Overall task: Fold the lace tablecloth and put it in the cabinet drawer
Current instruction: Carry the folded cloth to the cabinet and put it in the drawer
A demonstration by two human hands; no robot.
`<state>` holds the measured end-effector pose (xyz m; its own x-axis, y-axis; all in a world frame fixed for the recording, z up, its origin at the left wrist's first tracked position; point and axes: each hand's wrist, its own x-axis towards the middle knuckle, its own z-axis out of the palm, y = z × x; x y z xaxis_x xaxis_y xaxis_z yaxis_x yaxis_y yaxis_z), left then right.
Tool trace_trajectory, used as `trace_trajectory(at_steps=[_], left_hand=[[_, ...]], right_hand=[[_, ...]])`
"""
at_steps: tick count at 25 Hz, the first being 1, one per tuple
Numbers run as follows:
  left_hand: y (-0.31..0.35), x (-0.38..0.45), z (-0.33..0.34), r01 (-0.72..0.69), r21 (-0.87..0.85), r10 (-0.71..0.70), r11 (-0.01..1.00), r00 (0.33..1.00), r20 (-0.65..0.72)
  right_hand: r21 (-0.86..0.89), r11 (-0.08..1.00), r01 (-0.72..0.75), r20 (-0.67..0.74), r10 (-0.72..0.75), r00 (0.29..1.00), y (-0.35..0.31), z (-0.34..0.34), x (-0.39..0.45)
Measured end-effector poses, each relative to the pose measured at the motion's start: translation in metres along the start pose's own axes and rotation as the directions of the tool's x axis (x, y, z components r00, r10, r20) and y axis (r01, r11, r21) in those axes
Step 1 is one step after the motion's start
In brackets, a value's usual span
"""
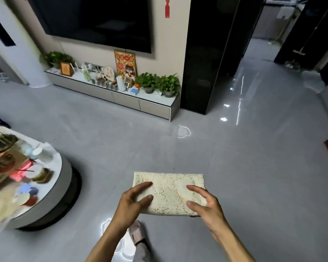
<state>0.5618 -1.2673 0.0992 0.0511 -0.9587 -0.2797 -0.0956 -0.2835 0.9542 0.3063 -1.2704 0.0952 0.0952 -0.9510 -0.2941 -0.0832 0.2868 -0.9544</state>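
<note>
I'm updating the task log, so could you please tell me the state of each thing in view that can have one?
lace tablecloth: folded into a flat rectangle, held above the floor.
left hand: grips the cloth's left edge.
right hand: grips the cloth's right edge.
cabinet drawers: all shut.
television: screen dark.
slipper: on the person's foot.

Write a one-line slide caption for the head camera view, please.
Both hands, left hand and right hand, carry the folded lace tablecloth toward the low cabinet.
</note>
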Motion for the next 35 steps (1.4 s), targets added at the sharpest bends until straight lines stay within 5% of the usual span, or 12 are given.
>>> trace_trajectory(at_steps=[21, 26, 31, 35], left_hand=[[0.151, 0.691, -0.214, 0.108, 0.049, -0.112, 0.993, 0.990, 0.090], [0.163, 0.851, -0.267, 0.206, 0.051, -0.212, 0.977, 0.938, 0.274], [0.116, 1.017, -0.296, 0.331, 0.063, -0.331, 0.941, 0.872, 0.361], [0.042, 1.121, -0.297, 0.378, 0.119, -0.394, 0.918, 0.838, 0.377]], right_hand=[[0.109, 0.987, -0.118, -0.058, 0.125, 0.990, -0.162, 0.153, 0.689], [0.111, 0.985, -0.129, -0.091, 0.139, 0.986, -0.188, 0.189, 0.837], [0.196, 0.951, -0.240, -0.262, 0.286, 0.921, -0.134, 0.232, 0.958], [0.325, 0.852, -0.410, -0.380, 0.514, 0.769, -0.060, 0.259, 1.057]])
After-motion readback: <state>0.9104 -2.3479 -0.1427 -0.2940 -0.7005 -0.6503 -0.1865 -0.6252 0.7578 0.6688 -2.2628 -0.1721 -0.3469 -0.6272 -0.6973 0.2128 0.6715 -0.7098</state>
